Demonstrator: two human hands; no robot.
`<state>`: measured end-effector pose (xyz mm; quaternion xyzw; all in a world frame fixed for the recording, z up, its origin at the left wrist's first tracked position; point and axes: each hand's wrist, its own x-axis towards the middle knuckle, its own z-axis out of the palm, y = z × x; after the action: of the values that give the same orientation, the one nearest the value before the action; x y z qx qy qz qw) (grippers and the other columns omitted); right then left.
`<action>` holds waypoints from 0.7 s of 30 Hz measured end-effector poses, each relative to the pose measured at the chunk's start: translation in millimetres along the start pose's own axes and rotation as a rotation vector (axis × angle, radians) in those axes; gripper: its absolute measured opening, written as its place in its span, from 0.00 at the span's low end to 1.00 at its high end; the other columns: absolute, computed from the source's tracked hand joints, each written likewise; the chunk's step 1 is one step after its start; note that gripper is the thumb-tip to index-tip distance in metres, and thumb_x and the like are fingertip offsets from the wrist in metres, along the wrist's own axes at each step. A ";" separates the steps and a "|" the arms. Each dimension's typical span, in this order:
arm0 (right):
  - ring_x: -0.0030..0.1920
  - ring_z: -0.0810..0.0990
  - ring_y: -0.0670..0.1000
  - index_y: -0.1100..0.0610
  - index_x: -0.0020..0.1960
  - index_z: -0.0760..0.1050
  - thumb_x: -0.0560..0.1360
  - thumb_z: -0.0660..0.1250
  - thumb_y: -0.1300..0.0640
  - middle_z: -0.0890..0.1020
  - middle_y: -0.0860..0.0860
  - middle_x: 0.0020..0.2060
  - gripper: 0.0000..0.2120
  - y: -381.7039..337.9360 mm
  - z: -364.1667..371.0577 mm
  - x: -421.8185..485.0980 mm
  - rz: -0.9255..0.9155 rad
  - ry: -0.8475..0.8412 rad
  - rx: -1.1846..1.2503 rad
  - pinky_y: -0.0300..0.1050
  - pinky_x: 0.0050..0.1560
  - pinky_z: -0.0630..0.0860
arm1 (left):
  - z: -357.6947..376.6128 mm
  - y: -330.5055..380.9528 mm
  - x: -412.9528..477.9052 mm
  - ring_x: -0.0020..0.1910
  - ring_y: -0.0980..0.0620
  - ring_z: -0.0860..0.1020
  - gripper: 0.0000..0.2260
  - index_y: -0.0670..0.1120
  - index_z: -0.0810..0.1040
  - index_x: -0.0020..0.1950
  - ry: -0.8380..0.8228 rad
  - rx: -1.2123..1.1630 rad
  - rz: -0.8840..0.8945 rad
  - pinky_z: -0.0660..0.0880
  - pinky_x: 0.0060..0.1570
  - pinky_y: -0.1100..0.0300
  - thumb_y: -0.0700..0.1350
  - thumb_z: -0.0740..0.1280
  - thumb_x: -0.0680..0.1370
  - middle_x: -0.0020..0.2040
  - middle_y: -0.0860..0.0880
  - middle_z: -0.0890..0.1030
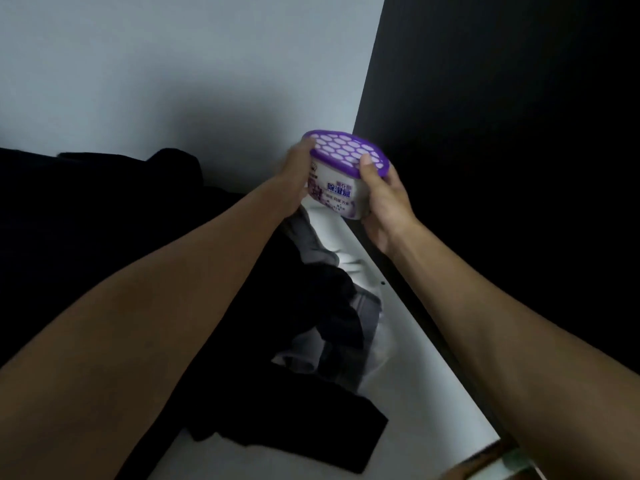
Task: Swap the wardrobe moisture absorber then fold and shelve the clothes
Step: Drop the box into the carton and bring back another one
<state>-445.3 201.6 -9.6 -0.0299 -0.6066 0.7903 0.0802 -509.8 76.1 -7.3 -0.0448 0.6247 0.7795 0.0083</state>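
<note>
Both hands hold the moisture absorber (pixel 341 174) up against the wardrobe's pale back wall (pixel 173 81): the left hand (pixel 297 178) wraps its left side, the right hand (pixel 384 202) grips its right side, thumb on the purple lid (pixel 346 150). Dark clothes (pixel 301 306) lie heaped below it.

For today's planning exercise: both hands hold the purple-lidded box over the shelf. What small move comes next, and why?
Probably lower the box onto the bare white strip of shelf: left hand and right hand grip it, clothes lie alongside.
</note>
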 end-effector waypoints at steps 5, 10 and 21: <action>0.58 0.82 0.63 0.63 0.68 0.72 0.81 0.65 0.55 0.82 0.63 0.59 0.18 46.0 -3.3 25.2 0.149 0.160 0.103 0.68 0.62 0.75 | -2.9 -39.0 50.0 0.47 0.43 0.84 0.23 0.48 0.78 0.59 -0.050 0.297 -0.054 0.81 0.52 0.48 0.57 0.62 0.68 0.49 0.44 0.86; 0.50 0.83 0.62 0.61 0.63 0.73 0.81 0.65 0.52 0.82 0.63 0.56 0.15 70.2 -1.4 39.4 0.214 0.197 0.001 0.68 0.54 0.79 | -12.8 -63.7 63.9 0.36 0.55 0.82 0.17 0.48 0.74 0.62 -0.028 0.256 -0.146 0.75 0.32 0.63 0.49 0.64 0.74 0.43 0.49 0.84; 0.37 0.83 0.55 0.60 0.40 0.76 0.81 0.60 0.40 0.83 0.51 0.29 0.24 72.5 -17.8 48.2 0.323 0.227 -0.410 0.43 0.34 0.82 | -23.3 -63.0 73.1 0.47 0.43 0.84 0.26 0.35 0.72 0.65 -0.004 0.245 -0.155 0.84 0.38 0.57 0.50 0.74 0.75 0.57 0.38 0.80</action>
<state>-496.9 208.3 -81.7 -0.2300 -0.7284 0.6452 0.0129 -576.9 64.1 -79.5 -0.0899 0.7097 0.6947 0.0750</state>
